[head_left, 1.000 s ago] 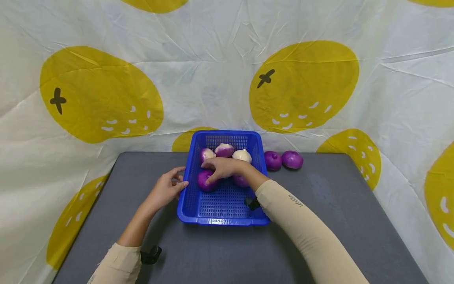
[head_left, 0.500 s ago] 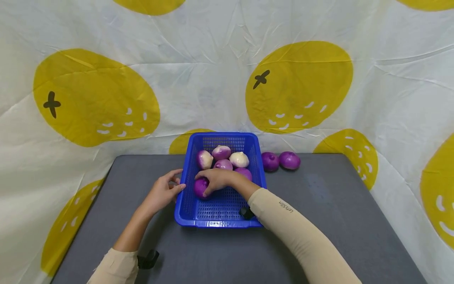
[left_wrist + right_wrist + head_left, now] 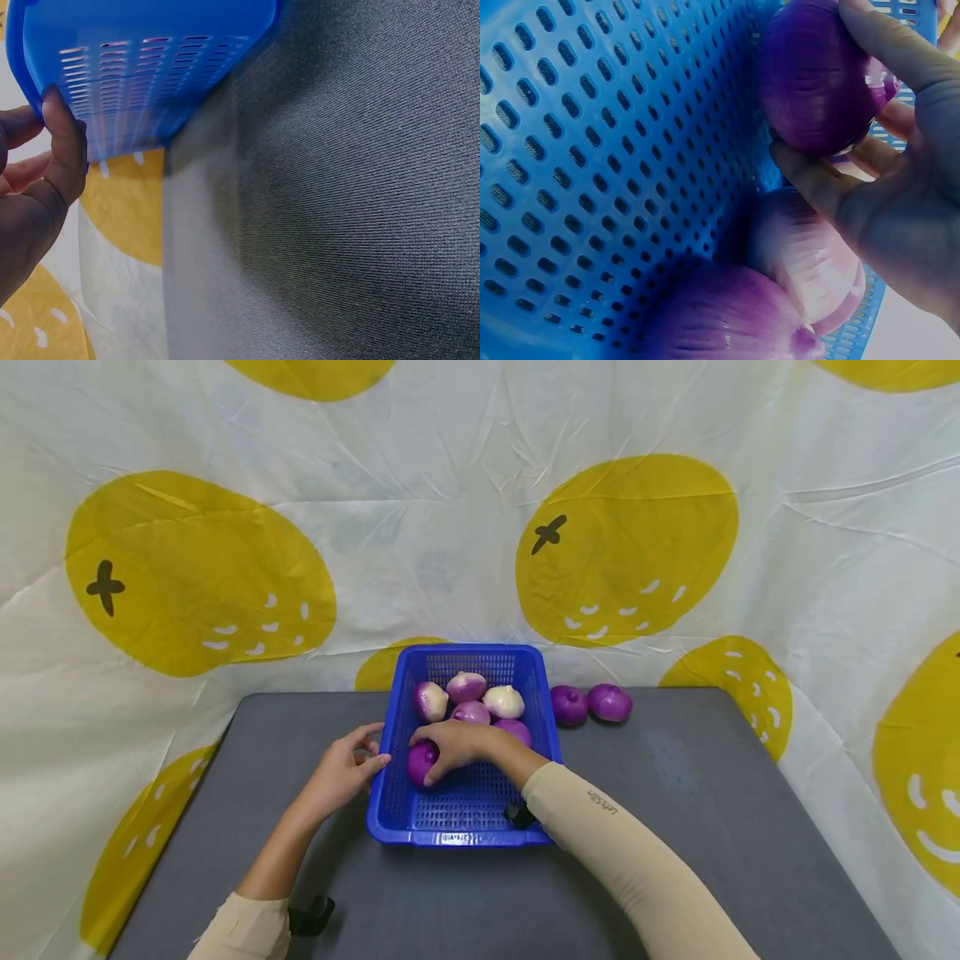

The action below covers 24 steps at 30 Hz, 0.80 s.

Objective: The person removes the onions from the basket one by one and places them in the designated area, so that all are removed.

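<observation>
White cloth (image 3: 435, 452) printed with big yellow fruit hangs behind a dark grey bench (image 3: 675, 860). At the left, a beige sleeve (image 3: 247, 927) with a small black device (image 3: 311, 917) at its cuff leads up to the left hand (image 3: 343, 772), which pinches the near-left rim of a blue basket (image 3: 465, 838); the left wrist view shows one digit at the rim's edge and another against the slotted outer wall.

Just across that wall, inside the basket, is a deep purple onion (image 3: 420, 767). It sits at the fingertip end of the right hand (image 3: 459, 746), to the left of the palm, with the thumb on its near side and the fingers on its far side, curled round it in a grip. In the right wrist view its pointed tip is turned toward the palm. Whether it touches the basket floor I cannot tell.

Beyond the right hand, toward the back, lie a purple-and-white onion (image 3: 431, 702), another two-toned onion (image 3: 467, 687), a pinkish onion (image 3: 471, 712) just behind the knuckles, and a white onion (image 3: 503, 702). A purple onion (image 3: 513, 732) is partly hidden behind the right wrist. Right of the basket, two purple onions (image 3: 610, 703) rest side by side on the bench.
</observation>
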Each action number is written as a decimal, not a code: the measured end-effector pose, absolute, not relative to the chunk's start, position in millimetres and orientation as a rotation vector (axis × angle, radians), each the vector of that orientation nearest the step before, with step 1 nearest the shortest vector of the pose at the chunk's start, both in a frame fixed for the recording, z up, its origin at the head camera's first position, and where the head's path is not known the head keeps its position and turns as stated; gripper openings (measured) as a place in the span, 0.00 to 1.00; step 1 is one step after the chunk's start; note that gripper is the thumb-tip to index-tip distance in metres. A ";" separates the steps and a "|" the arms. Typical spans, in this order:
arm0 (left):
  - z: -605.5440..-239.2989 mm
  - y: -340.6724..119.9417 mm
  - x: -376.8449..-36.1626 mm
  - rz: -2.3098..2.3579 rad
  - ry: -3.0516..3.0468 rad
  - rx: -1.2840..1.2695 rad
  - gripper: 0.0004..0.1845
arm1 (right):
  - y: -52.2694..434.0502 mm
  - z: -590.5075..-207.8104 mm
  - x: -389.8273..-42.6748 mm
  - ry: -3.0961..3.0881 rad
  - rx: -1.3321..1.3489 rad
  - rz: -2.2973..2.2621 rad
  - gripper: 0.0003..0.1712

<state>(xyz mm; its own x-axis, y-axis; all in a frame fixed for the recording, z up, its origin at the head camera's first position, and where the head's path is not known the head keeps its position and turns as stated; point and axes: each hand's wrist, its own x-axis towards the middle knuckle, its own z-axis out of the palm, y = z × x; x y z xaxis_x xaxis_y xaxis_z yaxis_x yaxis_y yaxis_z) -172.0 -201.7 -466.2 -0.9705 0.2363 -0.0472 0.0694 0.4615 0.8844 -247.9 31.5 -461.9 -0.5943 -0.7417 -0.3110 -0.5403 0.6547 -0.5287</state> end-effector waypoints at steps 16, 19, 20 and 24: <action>-466.7 -202.0 -169.2 1.559 2.537 0.290 0.29 | 53.0 -428.8 -244.8 2.437 -0.951 -0.747 0.42; -467.0 -201.5 -168.7 1.565 2.536 0.297 0.29 | 62.9 -425.1 -246.9 2.448 -0.920 -0.841 0.41; -466.9 -201.5 -168.5 1.569 2.537 0.292 0.29 | 66.4 -423.5 -247.2 2.429 -0.895 -0.894 0.41; -465.6 -201.0 -168.9 1.583 2.535 0.289 0.29 | 82.1 -418.8 -250.1 2.400 -0.832 -1.053 0.38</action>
<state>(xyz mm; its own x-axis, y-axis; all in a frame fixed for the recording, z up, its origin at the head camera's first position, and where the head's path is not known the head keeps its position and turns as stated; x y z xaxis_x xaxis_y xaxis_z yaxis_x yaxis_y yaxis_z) -168.9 -201.0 -465.6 -0.9718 0.2351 -0.0161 0.0888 0.4285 0.8992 -250.1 82.1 -418.8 -0.7481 -0.6544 -0.1103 -0.3622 0.5419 -0.7584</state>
